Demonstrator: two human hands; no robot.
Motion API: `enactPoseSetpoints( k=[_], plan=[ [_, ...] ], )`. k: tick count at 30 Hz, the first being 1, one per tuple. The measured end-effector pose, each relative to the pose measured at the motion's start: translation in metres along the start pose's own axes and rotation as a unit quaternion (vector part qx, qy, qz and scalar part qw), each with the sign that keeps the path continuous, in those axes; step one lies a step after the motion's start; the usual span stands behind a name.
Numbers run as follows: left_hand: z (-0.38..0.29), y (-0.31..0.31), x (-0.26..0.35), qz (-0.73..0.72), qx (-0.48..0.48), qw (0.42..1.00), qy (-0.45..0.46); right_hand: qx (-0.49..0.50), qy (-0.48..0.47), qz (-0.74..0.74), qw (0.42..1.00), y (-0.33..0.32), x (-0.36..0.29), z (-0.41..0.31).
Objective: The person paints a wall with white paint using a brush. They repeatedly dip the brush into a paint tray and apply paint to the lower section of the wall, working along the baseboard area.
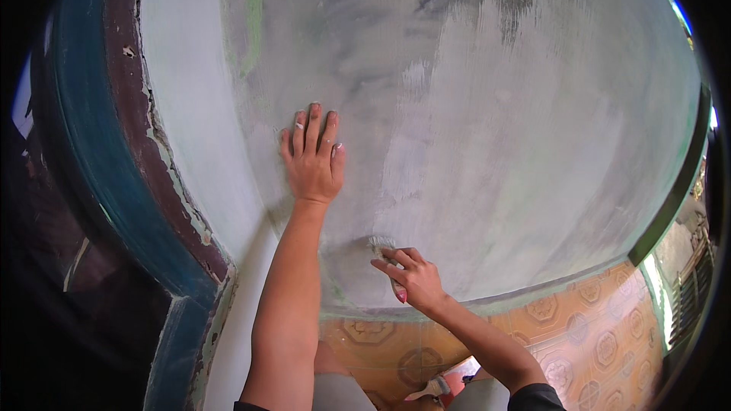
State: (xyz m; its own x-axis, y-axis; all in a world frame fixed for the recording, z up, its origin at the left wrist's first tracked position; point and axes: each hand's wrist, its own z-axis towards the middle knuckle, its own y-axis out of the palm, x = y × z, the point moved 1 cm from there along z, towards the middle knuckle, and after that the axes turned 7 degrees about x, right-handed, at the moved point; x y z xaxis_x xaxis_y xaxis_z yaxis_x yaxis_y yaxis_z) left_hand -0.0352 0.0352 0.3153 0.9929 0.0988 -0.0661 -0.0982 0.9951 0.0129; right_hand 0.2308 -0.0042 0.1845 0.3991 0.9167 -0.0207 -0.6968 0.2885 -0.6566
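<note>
My left hand (311,162) lies flat against a grey-and-white plastered wall (514,142), palm to the surface. Its fingers point upward and whitish specks mark some of them. Lower and to the right, my right hand (414,279) grips a paintbrush (399,291) by its handle, which ends in red. The whitish bristles touch the wall or sit very close to it. Streaky white paint covers much of the wall's middle and right. Darker grey patches and a green streak (255,23) show higher up.
At left runs a blue frame (85,97) beside a brown strip (127,74) with chipped paint. Orange patterned floor tiles (605,319) meet the wall's base. Below, a second brush (438,386) rests by a partly hidden red-and-white object (457,379). A dark green edge (674,200) borders the right.
</note>
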Motion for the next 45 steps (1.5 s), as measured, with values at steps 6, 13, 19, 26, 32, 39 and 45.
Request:
enactPoseSetpoints(
  k=[6,13,19,26,32,39,45],
  plan=[
    [0.003,-0.009,0.008,0.023,-0.041,0.999,0.0,0.075,0.277,0.212,0.934,-0.003,-0.022,-0.084],
    [0.009,-0.046,0.053,-0.121,-0.117,0.977,-0.134,0.093,0.437,0.295,0.845,-0.025,-0.026,-0.138],
    [0.012,-0.068,0.082,-0.188,-0.193,0.953,-0.138,0.264,0.51,0.474,0.667,-0.022,-0.014,-0.162],
    [0.082,-0.043,0.044,-0.092,-0.113,0.989,-0.006,0.284,0.571,0.515,0.573,-0.012,-0.034,-0.166],
    [0.084,-0.018,0.02,-0.006,-0.065,0.997,0.049,0.252,0.424,0.389,0.778,-0.046,-0.035,-0.099],
    [0.073,0.004,0.011,0.021,-0.009,0.998,0.062,0.126,0.086,0.193,0.969,-0.136,0.005,0.054],
    [0.071,0.002,0.012,-0.011,-0.011,1.0,0.023,0.019,0.006,0.181,0.983,-0.19,0.032,0.206]
  ],
)
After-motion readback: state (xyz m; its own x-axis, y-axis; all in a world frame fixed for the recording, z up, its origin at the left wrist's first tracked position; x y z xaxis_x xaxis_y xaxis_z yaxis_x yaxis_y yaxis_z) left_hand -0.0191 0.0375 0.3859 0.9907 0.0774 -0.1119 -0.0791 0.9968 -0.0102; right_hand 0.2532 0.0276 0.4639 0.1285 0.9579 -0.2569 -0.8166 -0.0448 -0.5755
